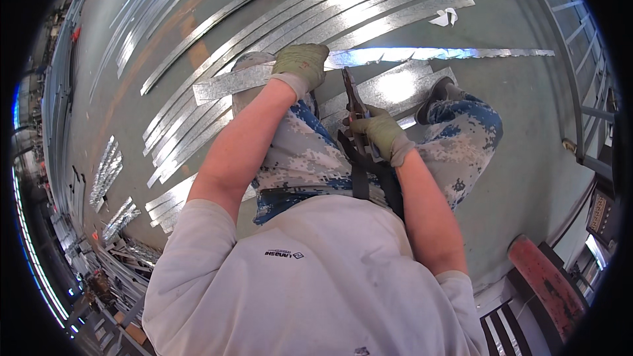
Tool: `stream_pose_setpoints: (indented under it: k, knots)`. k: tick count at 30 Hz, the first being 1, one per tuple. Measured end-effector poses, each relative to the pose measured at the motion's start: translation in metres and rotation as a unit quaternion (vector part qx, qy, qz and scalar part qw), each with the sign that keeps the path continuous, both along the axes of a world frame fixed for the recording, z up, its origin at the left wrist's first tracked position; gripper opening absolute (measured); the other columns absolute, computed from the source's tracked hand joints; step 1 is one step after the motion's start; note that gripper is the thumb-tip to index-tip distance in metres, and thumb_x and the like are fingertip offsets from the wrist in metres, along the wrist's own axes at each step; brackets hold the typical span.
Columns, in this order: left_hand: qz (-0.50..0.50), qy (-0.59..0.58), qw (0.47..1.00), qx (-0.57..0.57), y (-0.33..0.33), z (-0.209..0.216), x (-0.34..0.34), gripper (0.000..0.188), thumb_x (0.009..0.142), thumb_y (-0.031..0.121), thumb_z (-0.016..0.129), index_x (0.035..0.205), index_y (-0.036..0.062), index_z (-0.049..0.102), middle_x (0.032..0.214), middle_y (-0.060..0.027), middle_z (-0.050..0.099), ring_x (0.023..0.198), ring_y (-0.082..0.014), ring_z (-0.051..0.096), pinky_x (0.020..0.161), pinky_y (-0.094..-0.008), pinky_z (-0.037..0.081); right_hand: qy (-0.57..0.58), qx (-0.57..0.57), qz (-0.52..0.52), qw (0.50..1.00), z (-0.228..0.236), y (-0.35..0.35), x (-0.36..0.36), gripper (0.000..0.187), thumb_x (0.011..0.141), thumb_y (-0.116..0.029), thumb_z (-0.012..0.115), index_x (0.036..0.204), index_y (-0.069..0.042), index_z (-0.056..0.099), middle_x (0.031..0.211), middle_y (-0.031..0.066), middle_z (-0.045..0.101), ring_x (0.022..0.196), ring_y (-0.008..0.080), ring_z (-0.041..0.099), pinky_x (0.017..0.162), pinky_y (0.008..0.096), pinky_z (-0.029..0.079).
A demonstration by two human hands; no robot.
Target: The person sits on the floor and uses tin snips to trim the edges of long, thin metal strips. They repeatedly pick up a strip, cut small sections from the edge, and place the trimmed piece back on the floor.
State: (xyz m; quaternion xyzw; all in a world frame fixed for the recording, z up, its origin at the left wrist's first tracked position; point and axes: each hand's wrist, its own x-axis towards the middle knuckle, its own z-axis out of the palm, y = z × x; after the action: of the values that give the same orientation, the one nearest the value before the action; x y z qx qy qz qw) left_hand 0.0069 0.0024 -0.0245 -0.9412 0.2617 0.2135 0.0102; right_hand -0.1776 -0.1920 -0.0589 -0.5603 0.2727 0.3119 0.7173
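My left hand point(301, 66), in a green work glove, is closed around a long galvanized metal strip point(402, 57). The strip runs across in front of me, above my knees. Its right part narrows, and its lower edge is jagged. In my gloved right hand point(380, 130) is a pair of metal snips point(353, 97), with fingers wrapped round the handles. The dark jaws point away from me and end just below the strip, beside my left hand. Whether the jaws touch the metal I cannot tell.
Several flat metal strips point(277, 35) lie side by side on the green floor, more at the far left point(148, 3). Crumpled silvery pieces point(107, 170) lie at left. A wheeled metal frame point(580, 59) stands at right, a red curved object point(546, 283) at lower right. White scrap point(444, 18) lies beyond the strip.
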Motion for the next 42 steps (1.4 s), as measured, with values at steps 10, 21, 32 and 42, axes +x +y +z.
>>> stream_pose_setpoints:
  k: [10, 21, 32, 42]
  knots:
    - [0.001, 0.015, 1.000, 0.013, -0.003, 0.007, 0.000, 0.056, 0.090, 0.029, 0.087, 0.142, 0.0132, 0.075, 0.132, -0.0189, 0.082, 0.125, -0.0391, 0.079, 0.103, -0.0519, 0.063, 0.004, 0.009, 0.035, 0.999, -0.006, 0.005, 0.003, 0.050, 0.096, -0.008, 0.082, 0.144, -0.004, 0.071, 0.121, 0.0066, 0.082, 0.101, 0.0183, 0.080, 0.083, 0.0359, 0.063]
    - [0.002, 0.019, 1.000, 0.010, -0.001, 0.003, 0.002, 0.056, 0.090, 0.029, 0.086, 0.142, 0.0130, 0.075, 0.133, -0.0195, 0.082, 0.125, -0.0397, 0.079, 0.103, -0.0524, 0.063, 0.013, 0.122, -0.074, 0.990, -0.001, 0.017, -0.001, 0.048, 0.099, -0.007, 0.079, 0.146, -0.009, 0.067, 0.091, 0.0037, 0.071, 0.076, 0.0164, 0.070, 0.065, 0.0365, 0.058]
    - [-0.011, 0.021, 1.000, -0.006, -0.002, 0.005, -0.001, 0.046, 0.097, 0.022, 0.075, 0.142, 0.0126, 0.076, 0.135, -0.0176, 0.082, 0.127, -0.0378, 0.078, 0.104, -0.0523, 0.063, -0.068, -0.145, 0.078, 0.984, -0.028, 0.026, -0.010, 0.063, 0.097, -0.015, 0.074, 0.157, -0.006, 0.056, 0.109, 0.0252, 0.079, 0.092, 0.0373, 0.080, 0.080, 0.0496, 0.063]
    - [-0.013, 0.034, 0.999, 0.002, -0.008, 0.014, 0.005, 0.047, 0.097, 0.015, 0.072, 0.144, 0.0122, 0.077, 0.137, -0.0175, 0.082, 0.128, -0.0362, 0.078, 0.106, -0.0507, 0.063, -0.095, -0.423, 0.204, 0.878, 0.017, 0.023, 0.010, 0.072, 0.094, -0.026, 0.075, 0.158, 0.001, 0.056, 0.134, 0.0303, 0.078, 0.125, 0.0462, 0.077, 0.107, 0.0534, 0.059]
